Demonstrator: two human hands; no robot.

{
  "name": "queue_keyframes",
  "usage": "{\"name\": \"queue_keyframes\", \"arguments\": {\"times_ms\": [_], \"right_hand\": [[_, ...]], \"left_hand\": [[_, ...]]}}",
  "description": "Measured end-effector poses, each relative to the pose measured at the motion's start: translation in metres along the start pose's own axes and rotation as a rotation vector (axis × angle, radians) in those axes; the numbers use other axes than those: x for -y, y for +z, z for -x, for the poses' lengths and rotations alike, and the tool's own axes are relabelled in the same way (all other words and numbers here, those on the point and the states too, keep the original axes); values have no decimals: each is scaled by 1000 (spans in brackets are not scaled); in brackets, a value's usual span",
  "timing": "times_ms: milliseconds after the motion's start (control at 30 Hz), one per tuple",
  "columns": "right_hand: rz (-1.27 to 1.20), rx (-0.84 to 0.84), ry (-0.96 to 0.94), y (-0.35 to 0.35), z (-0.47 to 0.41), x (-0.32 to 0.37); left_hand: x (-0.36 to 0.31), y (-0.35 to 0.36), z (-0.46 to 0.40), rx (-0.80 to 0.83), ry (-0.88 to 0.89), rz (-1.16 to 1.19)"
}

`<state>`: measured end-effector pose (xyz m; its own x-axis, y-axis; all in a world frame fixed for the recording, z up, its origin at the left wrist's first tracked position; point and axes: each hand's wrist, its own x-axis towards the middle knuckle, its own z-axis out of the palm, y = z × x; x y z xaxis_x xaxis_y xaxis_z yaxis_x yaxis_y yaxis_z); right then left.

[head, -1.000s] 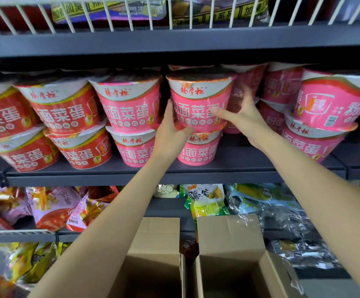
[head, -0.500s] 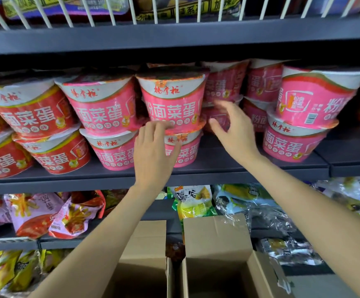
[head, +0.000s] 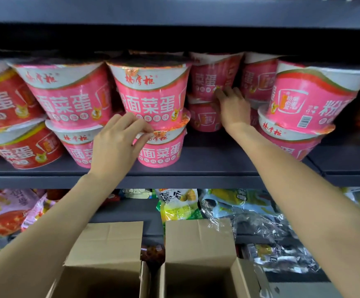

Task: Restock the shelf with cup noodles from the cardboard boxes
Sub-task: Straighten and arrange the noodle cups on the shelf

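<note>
Reaching right hand (head: 232, 108) past front stack (head: 153, 108) to rear cups (head: 211, 78), fingers straight, touching, gripping nothing. Left hand (head: 116, 145) loosely curled before lower front cup (head: 162, 149), contact unclear. Boxes (head: 198, 254) below.

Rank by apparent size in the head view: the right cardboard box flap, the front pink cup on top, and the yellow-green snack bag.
1. Right cardboard box flap, though nearness to the camera inflates it.
2. Front pink cup on top.
3. Yellow-green snack bag, partly hidden.
</note>
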<state>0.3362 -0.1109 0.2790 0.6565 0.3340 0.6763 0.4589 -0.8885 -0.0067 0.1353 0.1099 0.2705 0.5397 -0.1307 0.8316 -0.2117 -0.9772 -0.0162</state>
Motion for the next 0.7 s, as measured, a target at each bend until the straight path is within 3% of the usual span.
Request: {"name": "queue_keyframes", "arguments": {"times_ms": [133,300,400,500,700], "right_hand": [[94,32,-51,-8,0,-9],[173,48,13,-12,10,-5],[266,51,-129,-15,6,7],[377,170,-242,-19,-5,22],[334,147,-245,-24,2,12]], "left_hand": [[-4,1,1,-22,-38,-12],[-4,0,2,-32,-43,7],[-4,1,2,-27,-48,24],[-4,1,2,-19,-42,34],[-3,0,2,-25,-34,29]]}}
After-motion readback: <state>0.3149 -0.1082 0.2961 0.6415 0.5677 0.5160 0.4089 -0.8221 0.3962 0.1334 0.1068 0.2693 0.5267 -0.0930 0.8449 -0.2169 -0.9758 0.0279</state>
